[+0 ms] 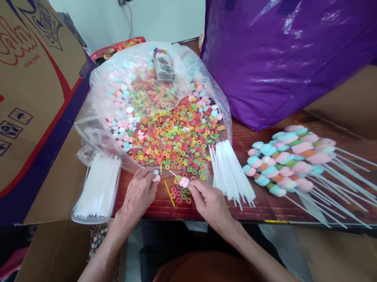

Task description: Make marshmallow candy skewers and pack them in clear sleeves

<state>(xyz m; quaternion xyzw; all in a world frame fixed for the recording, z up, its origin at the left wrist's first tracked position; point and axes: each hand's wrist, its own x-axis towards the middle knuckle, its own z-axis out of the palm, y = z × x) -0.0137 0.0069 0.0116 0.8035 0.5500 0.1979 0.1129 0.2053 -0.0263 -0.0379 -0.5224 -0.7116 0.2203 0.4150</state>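
Candy skewer [184,182] is clamped in the right-hand grip [211,199], stick [172,172] mostly hidden; over at its nine o'clock, left-hand grip [138,190] has half-covered candies [157,178] pinched.

Pink candies [184,183] on pale stick [172,173]

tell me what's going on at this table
A person's right hand holds a short-tipped white stick with pink pieces and coloured rings on it. The left hand has a small pink piece and a blue one at its fingertips. Ahead, loose rings lie on clear plastic. Bare sticks sit in bundles on the left and right; a pile of filled sticks lies farther right.
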